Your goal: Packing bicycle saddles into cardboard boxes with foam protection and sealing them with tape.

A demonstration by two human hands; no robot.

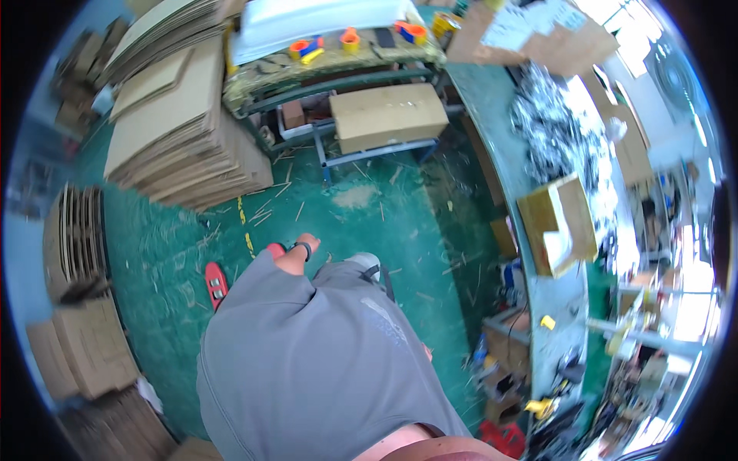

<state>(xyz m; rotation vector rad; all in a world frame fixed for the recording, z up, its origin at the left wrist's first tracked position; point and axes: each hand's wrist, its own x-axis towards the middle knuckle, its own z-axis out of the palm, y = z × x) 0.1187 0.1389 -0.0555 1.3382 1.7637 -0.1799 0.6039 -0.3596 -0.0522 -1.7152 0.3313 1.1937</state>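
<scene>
Hands mostly hidden by grey shirt (330,361); left hand (296,257) partly visible, wrist banded, hanging empty over green floor (369,207); right hand out of view, state cannot be told. Nearest: red slipper (216,283), stacked flat cardboard (181,131). Keep footing clear of floor scraps.

A closed brown cardboard box (388,115) is sitting on a metal frame under the far table. An open yellowish cardboard box (560,223) is resting on the green bench at right. Flattened brown cardboard sheets (181,123) are lying stacked at left.
</scene>
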